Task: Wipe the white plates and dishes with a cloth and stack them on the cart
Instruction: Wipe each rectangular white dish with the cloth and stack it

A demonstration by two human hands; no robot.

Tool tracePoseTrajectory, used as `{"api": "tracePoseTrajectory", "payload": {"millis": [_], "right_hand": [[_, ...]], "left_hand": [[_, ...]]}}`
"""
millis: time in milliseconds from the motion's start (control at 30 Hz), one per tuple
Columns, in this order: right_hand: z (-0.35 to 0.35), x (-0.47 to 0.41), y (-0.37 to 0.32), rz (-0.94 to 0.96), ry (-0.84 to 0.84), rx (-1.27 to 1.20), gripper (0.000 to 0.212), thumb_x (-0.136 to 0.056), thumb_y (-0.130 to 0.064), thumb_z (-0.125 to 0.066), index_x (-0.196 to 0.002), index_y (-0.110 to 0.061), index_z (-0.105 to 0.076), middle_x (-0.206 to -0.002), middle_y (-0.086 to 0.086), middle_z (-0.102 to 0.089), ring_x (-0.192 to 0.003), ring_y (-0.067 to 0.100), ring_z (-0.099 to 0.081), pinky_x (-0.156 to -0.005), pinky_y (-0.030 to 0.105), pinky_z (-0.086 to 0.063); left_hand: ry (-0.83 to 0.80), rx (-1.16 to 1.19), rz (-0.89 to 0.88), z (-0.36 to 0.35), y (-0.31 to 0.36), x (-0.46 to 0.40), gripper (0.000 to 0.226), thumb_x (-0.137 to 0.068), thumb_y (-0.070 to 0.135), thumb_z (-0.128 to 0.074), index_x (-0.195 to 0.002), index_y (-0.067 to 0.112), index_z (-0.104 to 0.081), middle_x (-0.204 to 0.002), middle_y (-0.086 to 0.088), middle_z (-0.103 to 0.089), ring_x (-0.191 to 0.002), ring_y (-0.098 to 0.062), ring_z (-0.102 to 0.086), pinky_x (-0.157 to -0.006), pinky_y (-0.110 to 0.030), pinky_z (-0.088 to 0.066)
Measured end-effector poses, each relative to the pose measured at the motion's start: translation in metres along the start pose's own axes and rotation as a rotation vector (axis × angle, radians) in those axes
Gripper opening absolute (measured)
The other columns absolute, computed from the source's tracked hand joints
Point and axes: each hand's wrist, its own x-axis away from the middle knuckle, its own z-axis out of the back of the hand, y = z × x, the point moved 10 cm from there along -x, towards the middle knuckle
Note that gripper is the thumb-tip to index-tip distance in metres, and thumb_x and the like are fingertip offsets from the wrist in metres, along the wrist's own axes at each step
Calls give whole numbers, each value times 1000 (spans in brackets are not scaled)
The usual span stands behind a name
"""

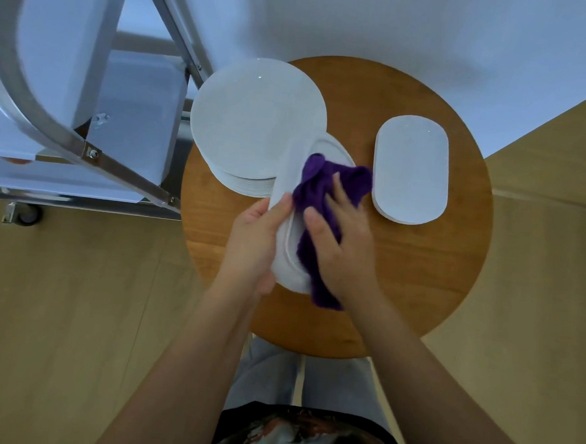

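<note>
Dish (287, 201) tilted above the table (418, 281), left hand (254, 245) gripping its left rim, thumb on top! Right hand (343, 238) presses the cloth (316, 189) against its face, fingers spread flat. Plates (256, 123) stacked behind; oval dishes (411, 174) lie to the right.

The left hand (254, 240) is gripping a white oval dish (293, 215) by its edge, tilting it above the round wooden table (419, 264). The right hand (343, 238) is pressing a purple cloth (324, 189) against the dish's face. 1 stack of round plates (256, 123) and 1 stack of oval dishes (411, 174) are sitting on the table, with the metal cart (85, 123) standing at the left.
</note>
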Motion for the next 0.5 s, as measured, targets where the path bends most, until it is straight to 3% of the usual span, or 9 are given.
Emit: {"api": "tracePoseTrajectory", "payload": {"millis": [133,333,433,500], "right_hand": [[-16,31,-11,21,71,-27,45,-90,-40,-43,-128,-19,-55,-133,3,-56,-124,21,-46,-101,50,-38],[2,47,-17,349,11,155,43,-89,-31,-51,-124,-7,-58,-133,8,-55,-128,24,-43,-106,54,-33],[27,45,4,414,-1,199,42,-89,-30,-51,-127,-12,-50,-136,5,-47,-133,17,-30,-111,43,-30],[44,38,26,307,-1,146,41,-90,-27,-50,-130,-16,-46,-138,-1,-44,-132,15,-32,-111,30,-30]], "left_hand": [[108,62,-48,6,0,-5,21,-95,27,-52,-87,19,-69,-76,0,-74,-71,-13,-72,-58,-23,-56],[185,238,100,-3,-25,2,43,-88,38,-59,-123,13,-56,-112,-12,-68,-94,-26,-70,-71,-35,-59],[115,191,89,-17,-25,0,37,-93,32,-53,-126,14,-54,-115,-12,-67,-99,-28,-68,-78,-40,-58],[63,118,45,-28,-20,-2,34,-97,28,-48,-125,13,-56,-117,-12,-67,-104,-29,-66,-88,-44,-54]]}}
